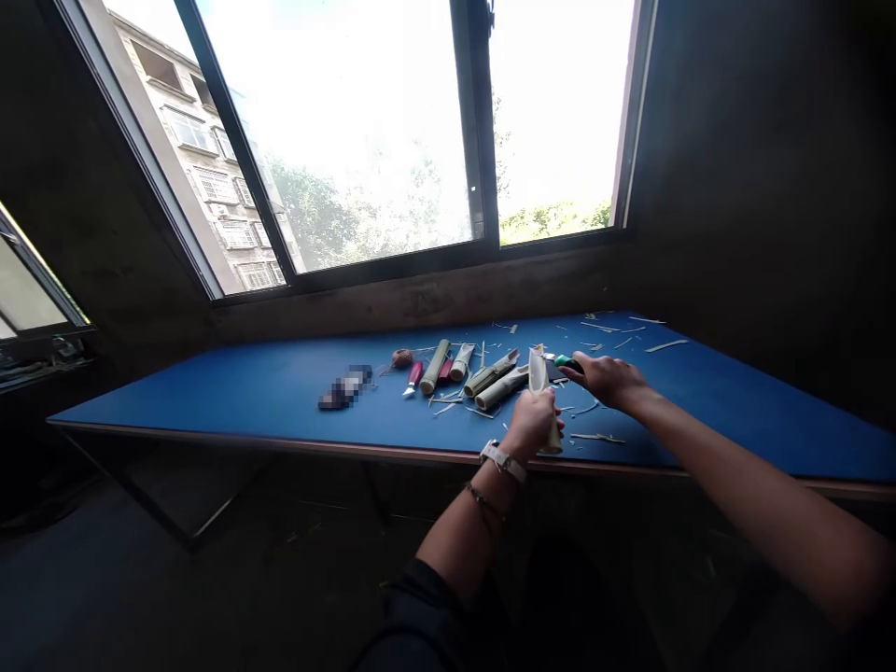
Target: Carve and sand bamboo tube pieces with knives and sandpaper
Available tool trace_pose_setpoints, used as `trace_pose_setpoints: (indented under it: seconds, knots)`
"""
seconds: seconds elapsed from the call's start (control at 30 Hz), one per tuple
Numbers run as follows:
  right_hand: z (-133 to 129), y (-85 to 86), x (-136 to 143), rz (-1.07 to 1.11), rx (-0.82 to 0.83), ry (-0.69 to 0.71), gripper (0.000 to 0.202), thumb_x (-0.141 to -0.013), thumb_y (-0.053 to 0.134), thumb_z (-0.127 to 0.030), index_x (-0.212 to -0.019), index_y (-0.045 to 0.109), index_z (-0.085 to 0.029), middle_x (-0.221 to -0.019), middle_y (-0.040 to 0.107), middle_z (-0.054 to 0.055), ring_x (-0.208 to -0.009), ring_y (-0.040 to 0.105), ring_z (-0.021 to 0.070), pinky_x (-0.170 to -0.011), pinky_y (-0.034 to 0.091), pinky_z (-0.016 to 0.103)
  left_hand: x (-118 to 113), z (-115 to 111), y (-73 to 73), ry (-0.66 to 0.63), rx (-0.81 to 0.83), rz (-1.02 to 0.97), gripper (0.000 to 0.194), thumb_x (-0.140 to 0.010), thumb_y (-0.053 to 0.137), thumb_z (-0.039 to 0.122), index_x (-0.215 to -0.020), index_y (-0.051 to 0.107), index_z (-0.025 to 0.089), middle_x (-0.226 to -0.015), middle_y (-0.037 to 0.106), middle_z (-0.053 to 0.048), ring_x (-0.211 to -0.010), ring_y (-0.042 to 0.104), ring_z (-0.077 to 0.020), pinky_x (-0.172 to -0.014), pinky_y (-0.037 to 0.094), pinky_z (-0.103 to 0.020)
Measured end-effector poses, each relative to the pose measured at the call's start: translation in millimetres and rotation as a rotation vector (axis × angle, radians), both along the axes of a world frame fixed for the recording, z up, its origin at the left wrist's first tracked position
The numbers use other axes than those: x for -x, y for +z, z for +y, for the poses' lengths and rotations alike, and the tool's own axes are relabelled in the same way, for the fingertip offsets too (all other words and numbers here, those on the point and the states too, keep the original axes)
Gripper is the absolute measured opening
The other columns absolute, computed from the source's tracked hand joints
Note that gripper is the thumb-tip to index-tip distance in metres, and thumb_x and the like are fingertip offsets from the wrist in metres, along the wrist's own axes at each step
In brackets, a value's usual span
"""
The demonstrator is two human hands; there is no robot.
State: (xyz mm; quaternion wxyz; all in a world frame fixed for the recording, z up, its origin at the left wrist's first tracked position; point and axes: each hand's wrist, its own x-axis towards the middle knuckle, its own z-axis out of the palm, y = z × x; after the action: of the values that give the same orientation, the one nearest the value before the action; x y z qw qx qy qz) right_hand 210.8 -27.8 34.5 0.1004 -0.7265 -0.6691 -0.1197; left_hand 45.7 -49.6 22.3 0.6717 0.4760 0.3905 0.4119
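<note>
My left hand is closed round a bamboo piece, held upright near the table's front edge. Its upper part is cut open at a slant and shows a pale hollow inside. In my right hand is a cutting tool with a green-and-black handle. The tool's small metal end lies close to the cut top of the bamboo; whether they touch I cannot tell. A dark flat object lies behind, partly hidden. Just left of my left hand rest cut bamboo tubes.
The blue table bears more bamboo tubes, a red-handled tool, a brown ball of twine and a blurred-out object. Thin bamboo shavings are scattered about. A window stands behind the table.
</note>
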Motion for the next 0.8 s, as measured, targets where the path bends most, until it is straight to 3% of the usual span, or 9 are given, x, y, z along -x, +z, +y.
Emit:
trace_pose_setpoints:
  seconds: [0.17,0.3,0.8]
  knots:
    - [22,21.3,3,0.007,-0.022,0.003,0.064,-0.085,0.015,-0.064,-0.107,0.054,-0.02,-0.09,0.067,0.016,-0.082,0.064,0.0315,-0.061,0.04,0.034,5,15,24.0,-0.026,-0.05,0.053,0.016,-0.09,0.042,0.027,-0.079,0.044,0.015,-0.06,0.046,0.004,-0.041,0.044,-0.0059,-0.041,0.039,-0.019]
    - [33,31.0,11,0.002,-0.042,0.033,0.063,-0.085,0.016,-0.064,-0.11,0.053,-0.02,-0.091,0.067,0.016,-0.085,0.063,0.0304,-0.064,0.041,0.034,14,16,33.4,-0.01,-0.061,0.049,0.016,-0.09,0.041,0.029,-0.084,0.046,0.014,-0.061,0.046,0.004,-0.042,0.044,-0.0054,-0.042,0.039,-0.018]
    - [53,9.9,37,0.006,0.01,0.157,0.057,-0.088,0.018,-0.06,-0.109,0.052,-0.019,-0.089,0.067,0.015,-0.083,0.064,0.0301,-0.061,0.04,0.032,36,11,19.4,0.079,0.039,-0.014,0.02,-0.09,0.042,0.03,-0.094,0.048,0.012,-0.063,0.047,0.003,-0.042,0.044,-0.005,-0.041,0.039,-0.018]
